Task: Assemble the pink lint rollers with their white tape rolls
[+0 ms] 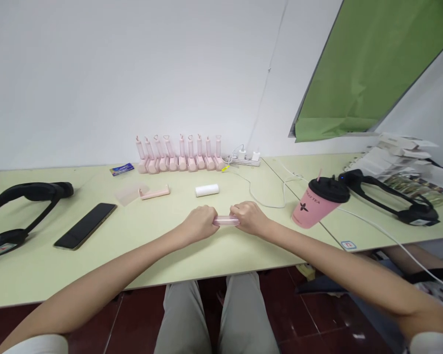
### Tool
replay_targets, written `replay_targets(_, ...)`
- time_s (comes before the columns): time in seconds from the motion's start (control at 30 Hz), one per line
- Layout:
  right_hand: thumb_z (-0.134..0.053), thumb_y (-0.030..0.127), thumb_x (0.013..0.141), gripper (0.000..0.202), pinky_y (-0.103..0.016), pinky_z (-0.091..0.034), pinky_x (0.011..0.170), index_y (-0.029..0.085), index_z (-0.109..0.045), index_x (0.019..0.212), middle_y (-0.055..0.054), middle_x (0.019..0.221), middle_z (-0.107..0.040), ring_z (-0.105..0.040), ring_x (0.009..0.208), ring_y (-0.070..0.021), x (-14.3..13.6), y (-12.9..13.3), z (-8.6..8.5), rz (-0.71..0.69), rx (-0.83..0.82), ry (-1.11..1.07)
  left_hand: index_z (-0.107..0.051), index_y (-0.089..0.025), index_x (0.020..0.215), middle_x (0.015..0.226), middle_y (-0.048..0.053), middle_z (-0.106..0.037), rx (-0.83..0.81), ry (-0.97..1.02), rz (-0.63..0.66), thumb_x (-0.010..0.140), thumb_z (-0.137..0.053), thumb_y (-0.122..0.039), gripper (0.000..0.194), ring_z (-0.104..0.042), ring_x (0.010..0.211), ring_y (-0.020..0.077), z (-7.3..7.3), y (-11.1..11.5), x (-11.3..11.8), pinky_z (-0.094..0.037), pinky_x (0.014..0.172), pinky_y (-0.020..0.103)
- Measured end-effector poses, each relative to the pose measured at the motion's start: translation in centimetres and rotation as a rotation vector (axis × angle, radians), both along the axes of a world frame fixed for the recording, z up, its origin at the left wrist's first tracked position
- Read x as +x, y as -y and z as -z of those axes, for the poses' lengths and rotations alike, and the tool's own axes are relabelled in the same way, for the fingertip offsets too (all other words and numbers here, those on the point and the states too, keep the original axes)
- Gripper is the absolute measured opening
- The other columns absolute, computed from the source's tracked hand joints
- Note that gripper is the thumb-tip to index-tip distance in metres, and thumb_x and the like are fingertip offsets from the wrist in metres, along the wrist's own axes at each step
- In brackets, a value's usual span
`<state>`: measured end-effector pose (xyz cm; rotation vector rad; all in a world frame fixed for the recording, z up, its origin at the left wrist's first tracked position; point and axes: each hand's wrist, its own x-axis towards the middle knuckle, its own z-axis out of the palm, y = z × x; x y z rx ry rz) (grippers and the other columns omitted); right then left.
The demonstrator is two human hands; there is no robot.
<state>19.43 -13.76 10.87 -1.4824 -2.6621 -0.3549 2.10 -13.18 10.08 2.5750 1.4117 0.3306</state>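
Observation:
My left hand (200, 223) and my right hand (250, 217) are closed on opposite ends of a clear pink plastic tube (226, 221), held level over the near part of the table. Fingers cover both its ends. Just beyond it, a small white roll (207, 190) lies on its side. Left of that roll is a slim pink plastic frame (155, 192) with upturned ends, beside a thin translucent sheet (127, 193). Several pink pieces with upright clear tubes and small loops (182, 153) stand in a row by the wall.
A black phone (85, 226) and a black headband device (29, 191) are at left, a blue packet (121, 169) behind. At right are a tilted pink cup (315, 204), another black device (382, 199) and white cables (268, 205). A power strip (243, 161) lies by the wall.

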Motion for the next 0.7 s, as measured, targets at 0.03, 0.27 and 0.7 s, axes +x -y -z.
replay_targets(0.03, -0.045, 0.014, 0.072, 0.015, -0.025, -0.025, 0.054, 0.014, -0.059, 0.077, -0.008, 0.073, -0.064, -0.055, 0.062, -0.0153, 0.0, 0.1, -0.2, 0.071, 0.011, -0.009, -0.056, -0.014, 0.062, 0.061, 0.005, -0.057, -0.018, 0.001, -0.018, 0.070, -0.042, -0.020, 0.016, -0.052, 0.055, 0.0139, 0.3, 0.0, 0.2, -0.032, 0.050, 0.024)
replay_targets(0.27, -0.038, 0.016, 0.079, 0.014, -0.025, -0.030, 0.059, 0.016, -0.052, 0.084, -0.007, 0.080, -0.058, -0.051, 0.068, -0.0157, 1.7, -4.3, 1.2, 0.121, 0.086, -0.166, -0.059, -0.016, 0.076, 0.071, 0.007, -0.062, 0.060, -0.070, -0.165, 0.079, -0.042, -0.038, 0.029, -0.059, 0.068, 0.0185, 1.9, -4.8, 0.3, -0.036, 0.056, 0.024)
replay_targets(0.7, -0.032, 0.010, 0.083, 0.021, -0.026, -0.039, 0.072, 0.020, -0.050, 0.088, -0.004, 0.086, -0.045, -0.046, 0.082, -0.0147, 2.6, -9.8, 10.7, 0.087, 0.119, -0.526, -0.049, -0.021, 0.095, 0.089, 0.004, -0.058, 0.279, 0.034, -0.145, 0.085, -0.038, -0.044, 0.028, -0.054, 0.086, 0.0171, 9.1, -10.9, 0.0, -0.038, 0.073, 0.027)
